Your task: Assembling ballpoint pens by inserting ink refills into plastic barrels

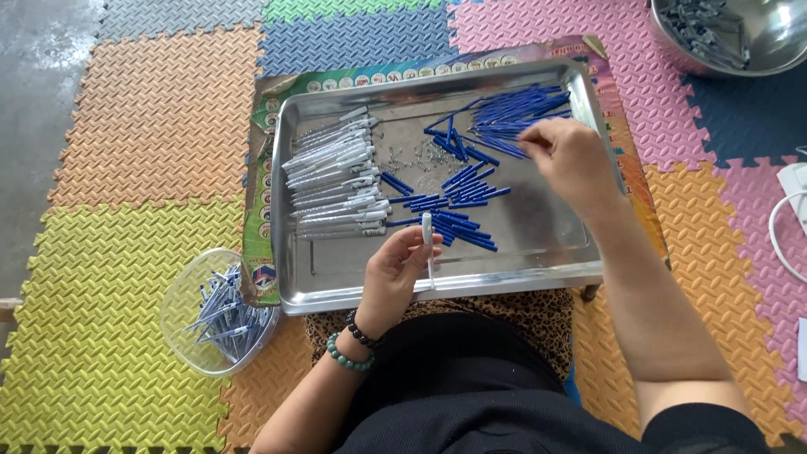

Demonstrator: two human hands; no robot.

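A shallow steel tray [538, 244] rests on my lap. Its left side holds a stack of white pen barrels [336, 181]. Blue pen parts [458, 206] lie scattered across the middle, with a denser pile of them [513, 113] at the far right. Small metal springs [420, 157] lie between them. My left hand [392, 273] holds one white pen barrel [428, 240] upright near the tray's front edge. My right hand [567, 155] reaches into the far blue pile, fingers pinched on the blue parts there.
A clear plastic bowl [181, 324] with several blue-grey pen parts sits on the floor mats at the left. A steel bowl [782, 38] with grey parts stands at the top right. A white cable [782, 235] lies at the right edge. Coloured foam mats cover the floor.
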